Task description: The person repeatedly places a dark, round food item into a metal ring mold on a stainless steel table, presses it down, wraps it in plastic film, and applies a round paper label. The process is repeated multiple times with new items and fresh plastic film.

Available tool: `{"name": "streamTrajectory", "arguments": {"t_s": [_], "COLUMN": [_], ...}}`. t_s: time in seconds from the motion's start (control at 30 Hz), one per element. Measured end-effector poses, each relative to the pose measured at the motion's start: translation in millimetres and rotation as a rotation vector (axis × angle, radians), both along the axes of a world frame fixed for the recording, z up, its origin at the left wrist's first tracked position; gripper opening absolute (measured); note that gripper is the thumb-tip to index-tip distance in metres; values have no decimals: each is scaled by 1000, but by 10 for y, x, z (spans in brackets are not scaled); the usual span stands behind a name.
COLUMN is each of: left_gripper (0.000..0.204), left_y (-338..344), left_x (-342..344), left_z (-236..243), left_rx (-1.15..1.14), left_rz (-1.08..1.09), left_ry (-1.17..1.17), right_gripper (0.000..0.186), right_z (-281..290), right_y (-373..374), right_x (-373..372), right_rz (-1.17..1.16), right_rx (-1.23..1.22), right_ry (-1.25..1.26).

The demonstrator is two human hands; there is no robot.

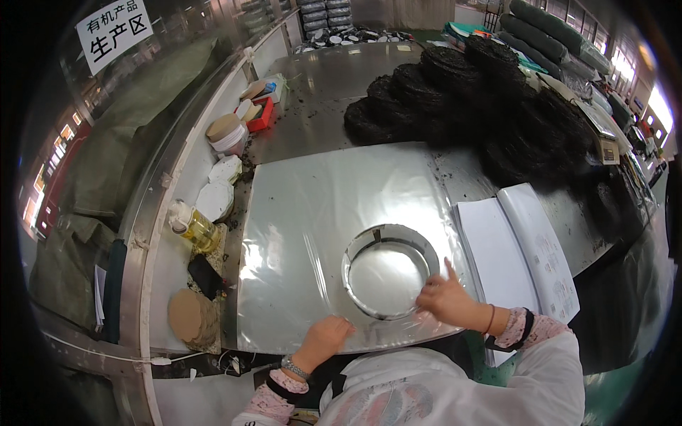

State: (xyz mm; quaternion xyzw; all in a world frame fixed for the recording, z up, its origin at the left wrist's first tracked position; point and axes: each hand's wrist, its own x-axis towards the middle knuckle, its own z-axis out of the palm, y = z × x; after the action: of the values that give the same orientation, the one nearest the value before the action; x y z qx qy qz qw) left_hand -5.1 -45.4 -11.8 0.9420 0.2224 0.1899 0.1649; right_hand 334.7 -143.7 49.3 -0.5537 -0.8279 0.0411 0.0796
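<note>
A round metal ring with a low wall stands on a stack of clear plastic sheets in front of me. My right hand is at the ring's near right side. Its fingers are apart, some at the rim and one pointing away from it. Over the near edge of the sheets, left of the ring, is my left hand. Its fingers are curled together, and whether they pinch the plastic is hidden. Through the ring the shiny sheet surface shows.
White printed papers lie right of the sheets. Dark, round, fibrous cakes are piled on the metal table behind. Along the left wall are a bottle of yellow liquid, a black phone-like object, brown discs and a red box.
</note>
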Motion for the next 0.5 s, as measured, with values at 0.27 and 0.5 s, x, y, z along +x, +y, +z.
{"name": "streamTrajectory", "arguments": {"t_s": [0.27, 0.5], "left_gripper": [15, 18], "left_y": [1258, 344], "left_x": [448, 293], "left_z": [759, 1561], "left_rx": [-117, -112], "left_rz": [165, -230], "left_ry": [-130, 15], "right_gripper": [19, 18], "right_z": [1319, 6], "right_y": [-400, 204], "right_x": [-233, -601], "right_rz": [375, 117], "right_rx": [-196, -53], "right_ry": [611, 266]}}
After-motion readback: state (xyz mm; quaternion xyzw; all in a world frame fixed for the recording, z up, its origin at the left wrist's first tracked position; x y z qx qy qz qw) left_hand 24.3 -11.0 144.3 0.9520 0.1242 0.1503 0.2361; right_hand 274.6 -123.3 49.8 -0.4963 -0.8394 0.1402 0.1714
